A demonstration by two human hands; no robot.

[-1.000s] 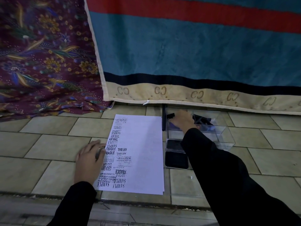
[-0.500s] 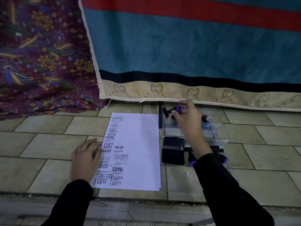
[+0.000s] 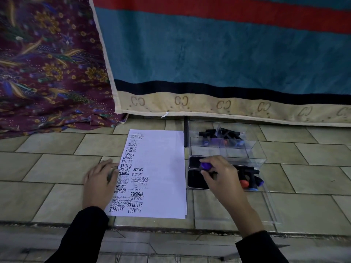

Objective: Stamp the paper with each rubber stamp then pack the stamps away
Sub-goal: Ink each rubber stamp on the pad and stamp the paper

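A tiled floor (image 3: 57, 168) runs up to two hanging cloths, one floral (image 3: 47, 63) at 10 o'clock and one striped blue (image 3: 218, 54) at 12. One sheet of paper (image 3: 163, 177) lies flat under the open left hand (image 3: 100, 185) at 8 o'clock. Just beside the paper at 3 o'clock, the right hand (image 3: 222, 177) pinches a purple-knobbed stamp (image 3: 206, 166) over one ink pad (image 3: 197, 171), near one clear box (image 3: 228, 147) of stamps.

Teal, red-striped blanket (image 3: 218, 54) hangs beside floral maroon cloth (image 3: 47, 63); tiled floor (image 3: 47, 168) below.
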